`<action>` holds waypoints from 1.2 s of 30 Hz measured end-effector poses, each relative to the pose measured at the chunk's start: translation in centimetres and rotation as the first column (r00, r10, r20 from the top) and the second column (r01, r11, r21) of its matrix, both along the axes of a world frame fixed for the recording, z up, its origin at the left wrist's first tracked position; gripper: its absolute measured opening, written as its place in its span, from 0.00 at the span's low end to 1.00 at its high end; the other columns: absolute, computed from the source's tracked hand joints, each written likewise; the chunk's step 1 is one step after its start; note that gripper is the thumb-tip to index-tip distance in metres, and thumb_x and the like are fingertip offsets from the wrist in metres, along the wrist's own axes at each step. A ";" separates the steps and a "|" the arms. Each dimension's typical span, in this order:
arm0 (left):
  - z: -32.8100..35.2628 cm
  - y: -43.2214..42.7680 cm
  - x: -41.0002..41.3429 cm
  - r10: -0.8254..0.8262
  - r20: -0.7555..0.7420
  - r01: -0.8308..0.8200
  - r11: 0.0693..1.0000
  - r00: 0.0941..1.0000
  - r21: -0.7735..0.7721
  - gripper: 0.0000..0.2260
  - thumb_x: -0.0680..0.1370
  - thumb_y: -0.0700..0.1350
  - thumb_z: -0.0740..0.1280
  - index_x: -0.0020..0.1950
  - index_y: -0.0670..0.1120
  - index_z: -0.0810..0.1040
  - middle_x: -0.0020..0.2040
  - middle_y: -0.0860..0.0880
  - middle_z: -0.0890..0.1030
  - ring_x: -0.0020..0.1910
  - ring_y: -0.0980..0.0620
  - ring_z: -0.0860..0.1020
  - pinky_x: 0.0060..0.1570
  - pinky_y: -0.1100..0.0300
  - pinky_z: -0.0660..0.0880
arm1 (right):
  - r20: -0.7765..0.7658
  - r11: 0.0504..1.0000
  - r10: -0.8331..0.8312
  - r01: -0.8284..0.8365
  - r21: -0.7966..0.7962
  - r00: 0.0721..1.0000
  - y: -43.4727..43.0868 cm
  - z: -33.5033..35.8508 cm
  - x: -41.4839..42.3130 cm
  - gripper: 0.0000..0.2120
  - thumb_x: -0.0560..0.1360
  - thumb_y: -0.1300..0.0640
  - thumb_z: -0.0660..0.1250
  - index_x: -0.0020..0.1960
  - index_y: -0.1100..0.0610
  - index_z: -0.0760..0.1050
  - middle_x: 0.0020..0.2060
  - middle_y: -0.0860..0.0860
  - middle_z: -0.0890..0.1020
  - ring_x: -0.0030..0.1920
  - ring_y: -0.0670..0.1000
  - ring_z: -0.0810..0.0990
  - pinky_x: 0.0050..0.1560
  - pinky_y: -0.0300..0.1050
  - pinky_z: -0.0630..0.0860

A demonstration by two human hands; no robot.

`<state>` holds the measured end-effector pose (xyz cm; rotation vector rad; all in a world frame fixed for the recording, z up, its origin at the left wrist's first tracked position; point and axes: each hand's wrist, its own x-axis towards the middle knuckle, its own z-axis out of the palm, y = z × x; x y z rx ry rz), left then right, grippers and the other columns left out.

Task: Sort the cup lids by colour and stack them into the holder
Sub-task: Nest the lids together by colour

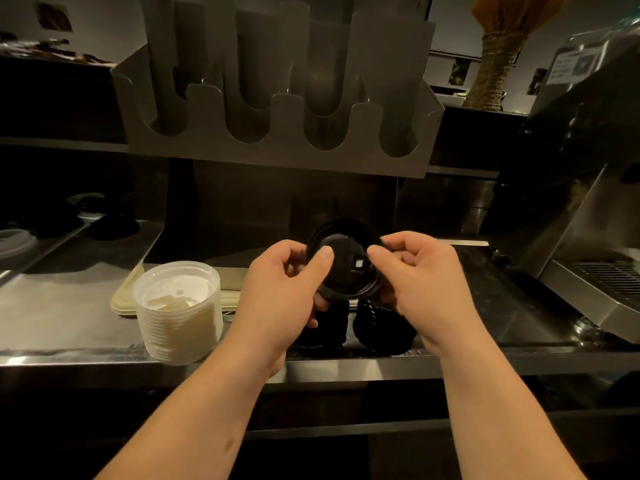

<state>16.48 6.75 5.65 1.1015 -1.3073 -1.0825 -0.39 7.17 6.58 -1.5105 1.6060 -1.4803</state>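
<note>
A black cup lid (346, 268) is held up over the steel counter, its top face toward me. My left hand (284, 292) grips its left rim, thumb on top. My right hand (419, 282) pinches its right rim. Under the hands stand two stacks of black lids (384, 323), partly hidden. A tall stack of white lids (180, 310) stands to the left on the counter. The grey holder (277, 147) with several U-shaped slots hangs above at the back; I see no lids in its slots.
A beige tray (121, 303) lies behind the white stack. More lids, black and white (14, 242), sit on a lower shelf at far left. A steel coffee machine (588, 237) fills the right side. The counter's front edge (346, 368) runs below my wrists.
</note>
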 end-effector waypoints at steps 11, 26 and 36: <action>-3.1 2.1 -2.6 0.069 0.533 0.157 0.917 0.843 -0.366 0.08 0.76 0.57 0.65 0.41 0.58 0.80 0.38 0.62 0.79 0.43 0.64 0.77 0.38 0.71 0.69 | -0.274 0.939 -0.188 0.254 0.231 0.943 -3.2 -3.8 -6.7 0.11 0.80 0.53 0.67 0.40 0.45 0.82 0.41 0.50 0.86 0.43 0.47 0.82 0.45 0.46 0.78; -6.4 3.2 -5.7 0.053 0.773 0.299 0.904 0.632 -0.306 0.35 0.80 0.57 0.62 0.80 0.57 0.44 0.75 0.58 0.54 0.57 0.58 0.74 0.50 0.71 0.67 | -0.680 0.899 -0.118 0.369 0.237 0.724 -4.8 -3.3 -6.0 0.11 0.79 0.50 0.69 0.61 0.47 0.82 0.47 0.47 0.82 0.42 0.46 0.75 0.39 0.41 0.72; -4.3 3.5 -4.4 -0.165 0.724 0.328 0.941 0.670 -0.088 0.37 0.79 0.57 0.67 0.79 0.61 0.47 0.74 0.61 0.60 0.67 0.57 0.70 0.59 0.65 0.68 | -0.541 0.859 -0.240 0.436 0.269 0.806 -3.5 -2.0 -5.4 0.13 0.81 0.42 0.62 0.56 0.50 0.75 0.44 0.47 0.79 0.40 0.46 0.76 0.35 0.43 0.70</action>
